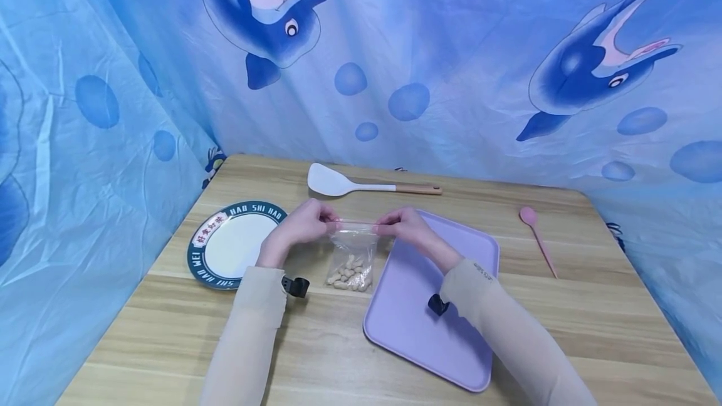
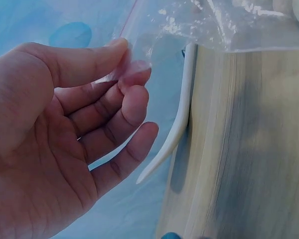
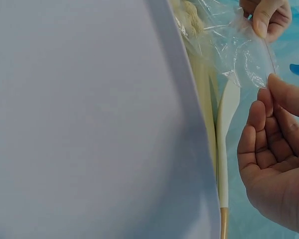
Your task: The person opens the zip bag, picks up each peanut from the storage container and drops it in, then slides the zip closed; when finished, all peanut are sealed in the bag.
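Observation:
A clear zip bag [image 1: 353, 259] with peanuts [image 1: 351, 274] in its lower part hangs between both hands, its top edge stretched straight. My left hand [image 1: 306, 225] pinches the left end of that edge between thumb and forefinger; the left wrist view shows the other fingers [image 2: 134, 144] loosely bent below. At the right end my right hand [image 1: 410, 228] pinches the same edge, thumb against forefinger, above the purple tray's left side. A thin pinkish line runs along the bag's mouth [image 3: 271, 59] in the right wrist view.
Left of the bag lies a round plate [image 1: 237, 246] with a dark green lettered rim, partly behind the left hand. The purple tray [image 1: 429, 331] lies under the right forearm. A white spatula [image 1: 333, 182] with a wooden handle lies behind; a pink spoon [image 1: 536, 237] is at right.

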`<state>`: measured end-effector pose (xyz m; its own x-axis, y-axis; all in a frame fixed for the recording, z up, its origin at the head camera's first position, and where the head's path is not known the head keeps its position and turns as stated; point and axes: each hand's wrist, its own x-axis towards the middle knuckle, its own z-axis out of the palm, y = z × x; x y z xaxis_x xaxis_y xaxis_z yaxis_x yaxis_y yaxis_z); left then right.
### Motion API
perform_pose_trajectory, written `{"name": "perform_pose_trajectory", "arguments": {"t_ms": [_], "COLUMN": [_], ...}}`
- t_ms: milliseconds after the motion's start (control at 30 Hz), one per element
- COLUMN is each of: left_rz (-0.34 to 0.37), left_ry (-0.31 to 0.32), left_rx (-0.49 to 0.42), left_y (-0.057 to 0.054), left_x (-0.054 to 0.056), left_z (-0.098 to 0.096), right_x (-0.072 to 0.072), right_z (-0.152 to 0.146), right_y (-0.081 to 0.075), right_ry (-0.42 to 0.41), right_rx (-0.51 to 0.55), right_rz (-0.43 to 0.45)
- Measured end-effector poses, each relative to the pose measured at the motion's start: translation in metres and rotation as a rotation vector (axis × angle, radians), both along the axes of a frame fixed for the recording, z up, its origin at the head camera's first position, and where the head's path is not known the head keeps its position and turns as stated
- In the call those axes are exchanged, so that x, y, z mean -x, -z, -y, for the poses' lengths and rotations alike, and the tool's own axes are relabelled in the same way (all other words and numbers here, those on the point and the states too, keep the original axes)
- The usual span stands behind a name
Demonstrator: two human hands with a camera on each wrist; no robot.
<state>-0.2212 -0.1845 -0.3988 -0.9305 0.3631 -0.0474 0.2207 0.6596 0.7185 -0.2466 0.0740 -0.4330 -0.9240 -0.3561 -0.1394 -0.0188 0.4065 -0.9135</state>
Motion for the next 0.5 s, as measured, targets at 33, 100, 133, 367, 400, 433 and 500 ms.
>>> {"name": "perform_pose_trajectory", "arguments": {"t_ms": [33, 100, 133, 367, 400, 433, 500], "left_rz": [-0.004, -0.011, -0.016, -0.044, -0.051, -0.062, -0.087], "left_ry": [0.000, 0.004, 0.005, -0.031, -0.046, -0.061, -0.096], "left_rx": [0.005, 0.012, 0.020, 0.055, 0.065, 0.078, 0.105], "left_y": [-0.0004, -0.0007, -0.0011, -0.0004, 0.0009, 0.0023, 0.0050], "left_x": [0.0002, 0.0011, 0.0013, 0.0010, 0.0012, 0.0012, 0.0013], "left_z": [0.0006, 0.0024, 0.0033, 0.0048, 0.0038, 0.0025, -0.0006], "right_x": [0.0003, 0.0016, 0.0020, 0.0033, 0.0038, 0.0040, 0.0049], "right_z": [-0.0007, -0.0023, -0.0029, -0.0036, -0.0033, -0.0031, -0.0027], "right_y": [0.0002, 0.0014, 0.0019, 0.0035, 0.0039, 0.0041, 0.0053], "right_ry": [0.005, 0.013, 0.020, 0.024, 0.020, 0.012, 0.001], "right_rx": [-0.005, -0.011, -0.014, -0.034, -0.038, -0.044, -0.056], "right_rz": [-0.005, -0.015, -0.016, -0.022, -0.023, -0.028, -0.033]}}
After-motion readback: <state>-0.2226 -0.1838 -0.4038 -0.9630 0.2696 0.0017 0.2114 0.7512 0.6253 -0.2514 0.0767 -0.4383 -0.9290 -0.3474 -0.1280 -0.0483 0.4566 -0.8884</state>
